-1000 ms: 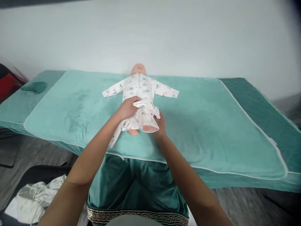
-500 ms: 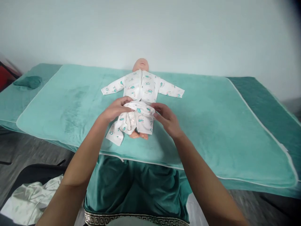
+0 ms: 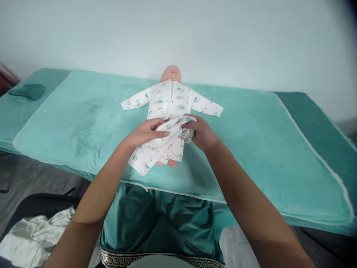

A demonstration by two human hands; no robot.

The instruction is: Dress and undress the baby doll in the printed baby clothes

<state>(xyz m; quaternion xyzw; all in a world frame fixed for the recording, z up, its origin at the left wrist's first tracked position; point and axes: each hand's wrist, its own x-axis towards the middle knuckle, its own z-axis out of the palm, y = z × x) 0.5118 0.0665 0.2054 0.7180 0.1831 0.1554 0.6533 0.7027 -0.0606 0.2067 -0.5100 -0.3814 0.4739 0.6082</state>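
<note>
A baby doll (image 3: 170, 74) lies on its back, head toward the wall, in a white printed jacket (image 3: 182, 98) with both sleeves spread out. Matching white trousers (image 3: 152, 152) lie bunched across its lower body, one leg slanting toward the near left. The doll's feet (image 3: 172, 163) peek out at the bottom. My right hand (image 3: 203, 133) is closed on the gathered upper edge of the trousers. My left hand (image 3: 147, 133) pinches the same cloth at its left side, thumb on top. Folds hide most of the doll's legs.
A light green padded cover (image 3: 251, 149) lies over the long bed (image 3: 295, 108), which stands against a pale wall. At the left end of the bed is a dark green hole (image 3: 28, 92). Crumpled printed cloth (image 3: 25, 238) rests on a black chair (image 3: 41, 201) at lower left.
My right hand has closed on the trousers' top edge and pulled it up and right. The cloth is now stretched diagonally between my hands, and the left trouser leg lies flatter.
</note>
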